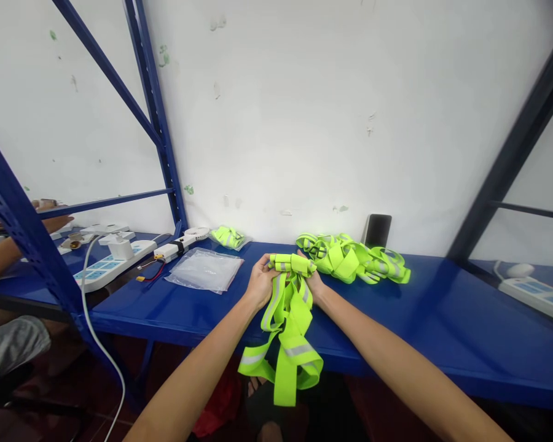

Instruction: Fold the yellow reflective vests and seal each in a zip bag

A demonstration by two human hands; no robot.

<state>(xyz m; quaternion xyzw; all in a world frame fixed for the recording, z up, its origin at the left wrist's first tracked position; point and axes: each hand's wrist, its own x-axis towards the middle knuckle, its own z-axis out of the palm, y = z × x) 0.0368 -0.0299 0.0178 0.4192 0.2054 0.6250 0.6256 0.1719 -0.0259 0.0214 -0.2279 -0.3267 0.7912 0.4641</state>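
Blue shelf (424, 325) beneath, left hand (260, 283) and right hand (314, 283) clasp a rolled reflective vest (291, 344).

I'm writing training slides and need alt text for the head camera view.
The left hand and right hand hold a neon-yellow reflective safety vest, its top rolled, above a blue steel shelf. More bundled vests lie beyond, near a clear plastic bag.

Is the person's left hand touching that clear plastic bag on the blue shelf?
Apart. The head view shows a strip of bare blue shelf between the left hand and the clear plastic bag.
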